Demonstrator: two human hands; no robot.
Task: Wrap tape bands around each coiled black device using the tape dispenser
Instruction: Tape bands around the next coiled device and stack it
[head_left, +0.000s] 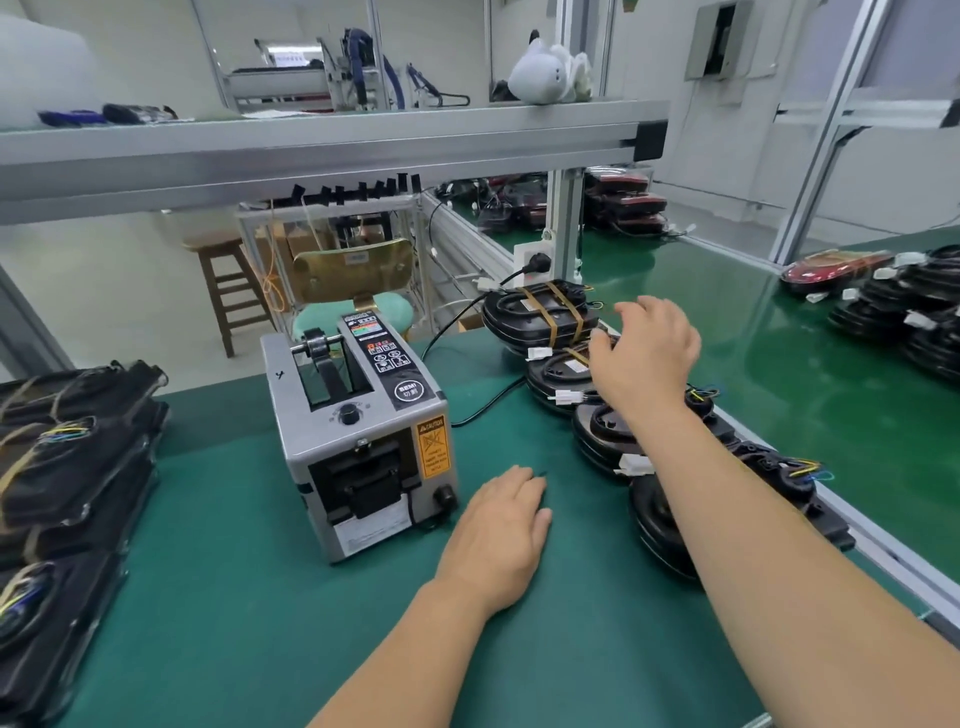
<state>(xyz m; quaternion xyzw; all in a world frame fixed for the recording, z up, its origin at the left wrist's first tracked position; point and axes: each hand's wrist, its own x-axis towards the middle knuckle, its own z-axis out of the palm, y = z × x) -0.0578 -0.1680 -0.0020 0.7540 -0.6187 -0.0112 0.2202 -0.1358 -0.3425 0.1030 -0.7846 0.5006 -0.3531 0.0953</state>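
Right hand (644, 358) over glossy black devices (558, 371)

1. The right grip (644, 358) shows only its back. Its fingertips curve out of sight, so whether they touch the row of black devices (597, 441) beneath cannot be told.
2. The right forearm covers parts of that row.
3. The left stack (67, 467) of black devices is cut off by the left edge, and the right pile (909, 312) by the right edge.
4. The tape dispenser (358, 436) has labels too small to read, and whether tape sits in its dark mouth cannot be told.
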